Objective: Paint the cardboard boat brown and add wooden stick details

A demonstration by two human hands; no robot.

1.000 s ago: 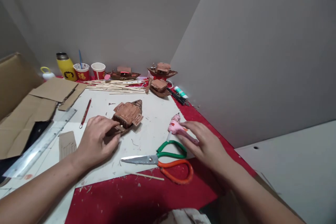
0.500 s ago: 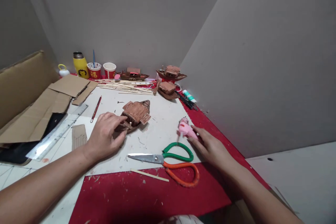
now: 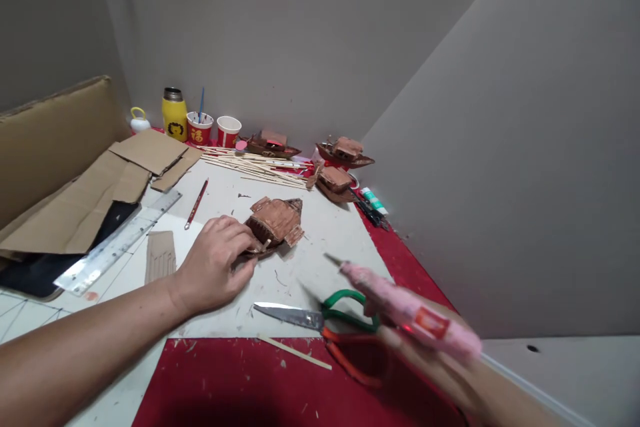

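My left hand [image 3: 223, 263] has its fingers closed on the near left end of a brown model boat [image 3: 276, 219]. The boat rests on the white sheet, with a textured brown roof and small flaps at its sides. My right hand [image 3: 400, 340] grips a pink hot glue gun [image 3: 400, 300], blurred by motion, its nozzle pointing left toward the boat. A pale glue stick [image 3: 525, 383] sticks out of its rear. Below the nozzle, scissors [image 3: 300, 317] with green and orange handles lie partly hidden by my right hand. A thin wooden strip [image 3: 295, 351] lies in front of them.
Cardboard pieces [image 3: 90, 193], a clear ruler [image 3: 117, 243] and a dark red pencil [image 3: 197, 205] lie to the left. Thin sticks [image 3: 255, 165], paper cups [image 3: 229, 132], a yellow bottle [image 3: 174, 117] and more model boats [image 3: 336, 181] are at the back. A wall stands on the right.
My right hand has picked up the glue gun from the sheet and swung it upright toward me, nozzle to the left. My left hand stays at the boat; the view has shifted slightly.
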